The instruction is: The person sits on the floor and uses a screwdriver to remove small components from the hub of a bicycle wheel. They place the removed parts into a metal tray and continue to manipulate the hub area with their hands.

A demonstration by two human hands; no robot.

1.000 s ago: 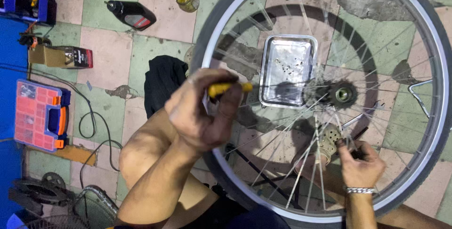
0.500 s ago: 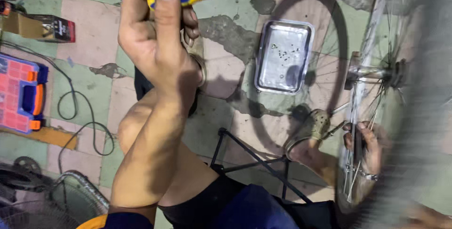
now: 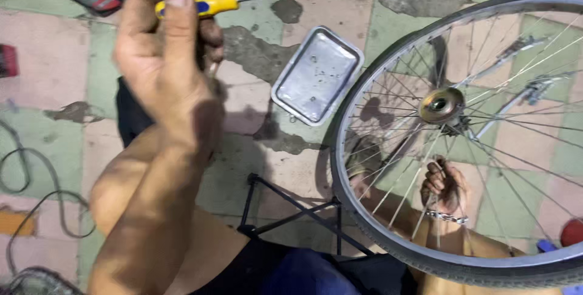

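Tiled floor (image 3: 54, 143), worn pink and green squares, black cable (image 3: 36, 192) at far left. Left hand (image 3: 164, 58) raised, fingers clamped round the yellow handle of a screwdriver (image 3: 200, 3), steel shaft running right toward the top edge. Metal tray (image 3: 317, 74) lies on the floor just left of the bicycle wheel (image 3: 388, 234). Wheel stands tilted, hub (image 3: 441, 105) near its middle. Right hand (image 3: 446, 187) sits behind the spokes below the hub, fingers curled closed on spokes, chain bracelet at the wrist
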